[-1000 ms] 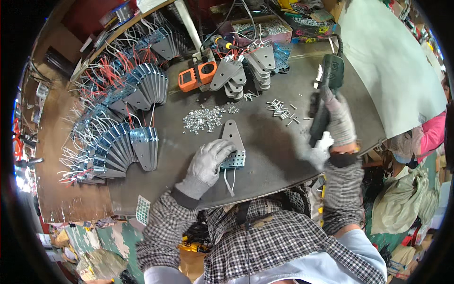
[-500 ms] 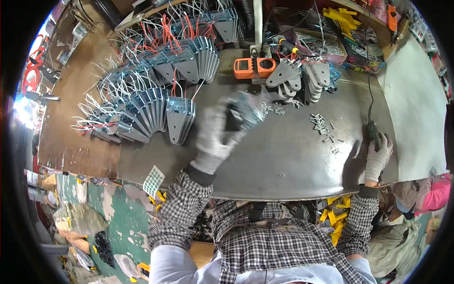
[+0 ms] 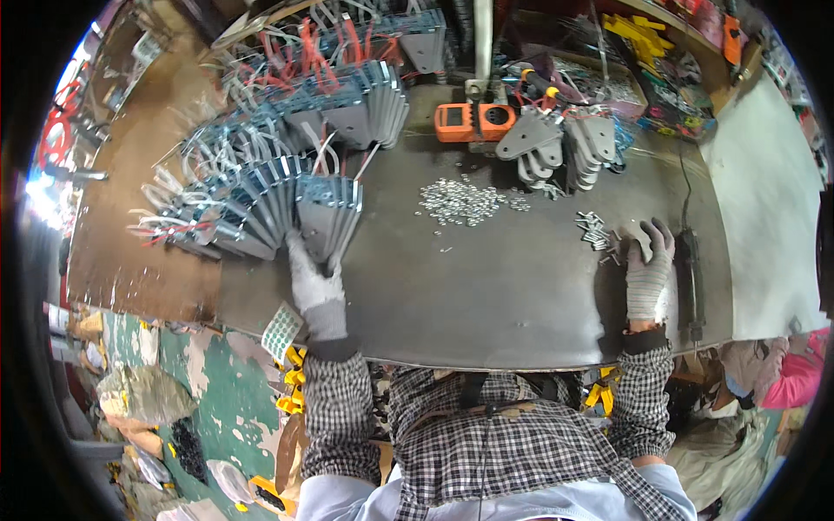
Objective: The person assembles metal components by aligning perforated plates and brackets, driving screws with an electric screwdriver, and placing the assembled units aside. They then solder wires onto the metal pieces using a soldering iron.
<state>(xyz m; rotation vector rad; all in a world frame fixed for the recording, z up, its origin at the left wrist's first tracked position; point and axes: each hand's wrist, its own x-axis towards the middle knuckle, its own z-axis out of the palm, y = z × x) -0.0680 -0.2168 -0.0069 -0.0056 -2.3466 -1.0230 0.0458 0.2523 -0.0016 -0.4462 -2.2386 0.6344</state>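
Fingers of the left hand straddle the lower tip of the foremost grey plate; I cannot tell whether they grip. The right hand, apparently empty, spreads half-open beside screws.

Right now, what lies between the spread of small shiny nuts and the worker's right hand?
In the head view, loose screw-like metal pieces lie on the dark tabletop between them, nearer the right hand than the nuts.

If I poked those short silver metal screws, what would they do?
The screws might roll, looking slim and rod-shaped. They'd probably scatter, lying loose on the smooth dark grey tabletop. Each seems light, being tiny beside the whitish-gloved right hand.
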